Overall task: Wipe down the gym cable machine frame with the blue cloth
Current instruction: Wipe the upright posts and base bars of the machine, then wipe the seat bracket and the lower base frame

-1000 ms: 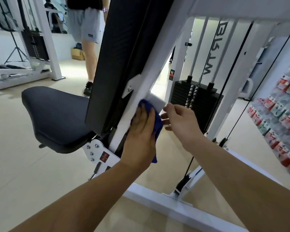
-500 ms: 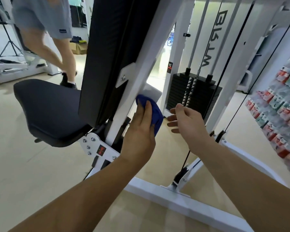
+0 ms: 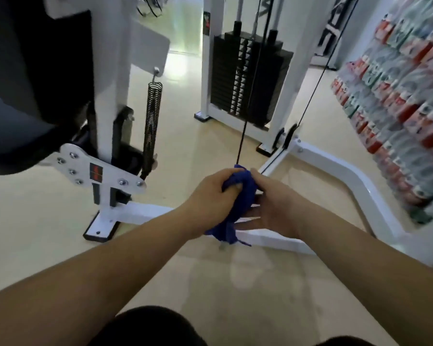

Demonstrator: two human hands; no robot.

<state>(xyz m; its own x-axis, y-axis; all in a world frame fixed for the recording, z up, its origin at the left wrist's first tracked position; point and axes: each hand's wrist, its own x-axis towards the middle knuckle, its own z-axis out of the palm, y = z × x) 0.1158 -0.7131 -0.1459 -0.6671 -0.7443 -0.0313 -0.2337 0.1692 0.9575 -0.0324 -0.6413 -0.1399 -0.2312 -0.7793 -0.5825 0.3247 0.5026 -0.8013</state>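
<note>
Centre of the picture: your left hand (image 3: 210,196) has its fingers curled tight round the bunched blue cloth (image 3: 240,196). Your right hand (image 3: 275,208) grips it from the other side, thumb on top, fingers stretched beneath. The cloth sits between both hands, over the low white bar of the cable machine frame (image 3: 335,166); contact with the bar cannot be told. At upper centre stands the black weight stack (image 3: 250,71), with a cable (image 3: 243,126) running down toward your hands. At centre left hangs a coil spring (image 3: 153,116).

No legible text — red label (image 3: 96,171), packaging (image 3: 405,101) blurred.
</note>
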